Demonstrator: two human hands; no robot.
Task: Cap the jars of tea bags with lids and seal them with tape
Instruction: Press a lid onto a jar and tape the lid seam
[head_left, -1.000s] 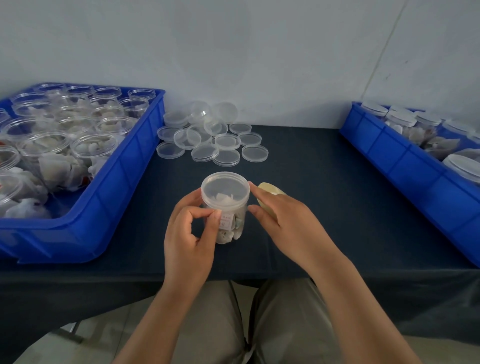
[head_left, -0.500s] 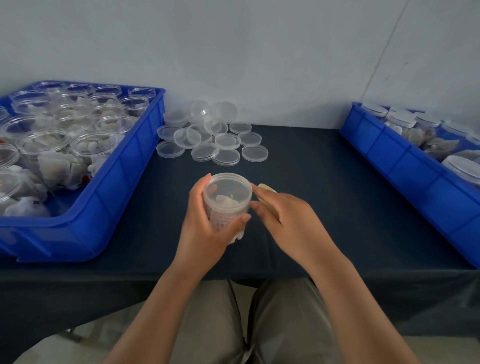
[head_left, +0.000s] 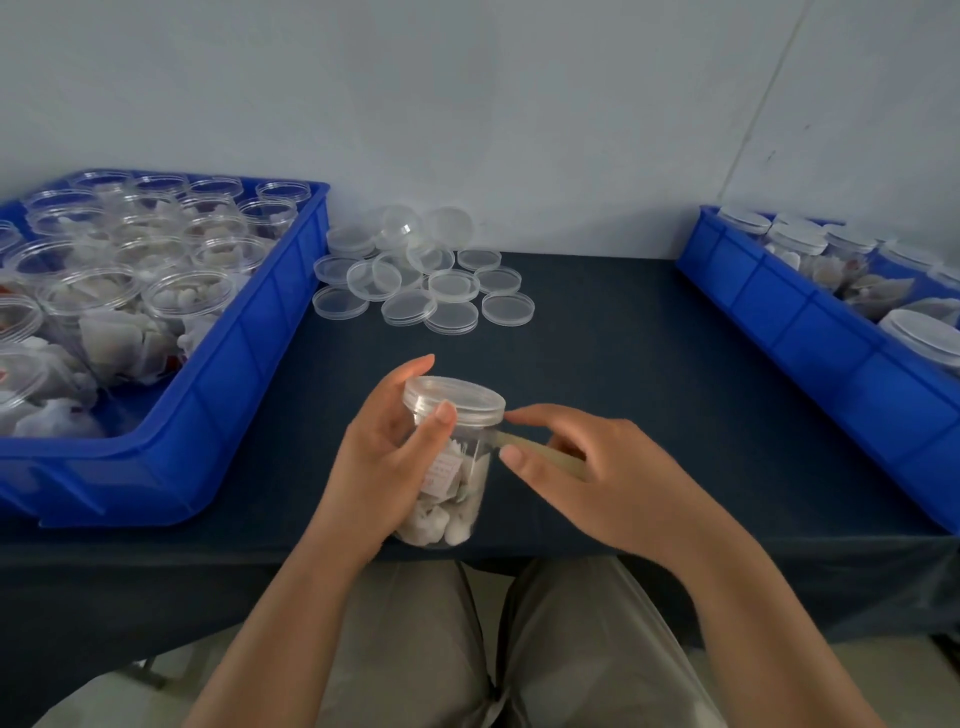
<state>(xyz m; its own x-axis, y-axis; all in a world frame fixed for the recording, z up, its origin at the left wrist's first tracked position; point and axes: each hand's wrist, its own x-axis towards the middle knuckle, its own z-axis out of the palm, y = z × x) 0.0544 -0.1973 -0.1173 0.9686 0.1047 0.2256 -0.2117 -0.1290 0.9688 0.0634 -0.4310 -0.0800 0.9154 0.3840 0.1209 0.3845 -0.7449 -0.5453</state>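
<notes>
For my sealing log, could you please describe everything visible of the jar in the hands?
The jar is clear round plastic, packed with white tea bags. A translucent lid sits on its mouth. The left hand grips its side, thumb at the lid's rim, holding it slightly tilted near the front edge of the dark table. A strip of beige tape runs from just under the lid to the right hand, whose forefinger touches the rim.

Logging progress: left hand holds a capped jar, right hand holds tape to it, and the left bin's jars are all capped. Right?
No: the head view shows the jars in the left bin open, without lids. The left hand does hold the capped jar, the right hand the tape.
</notes>
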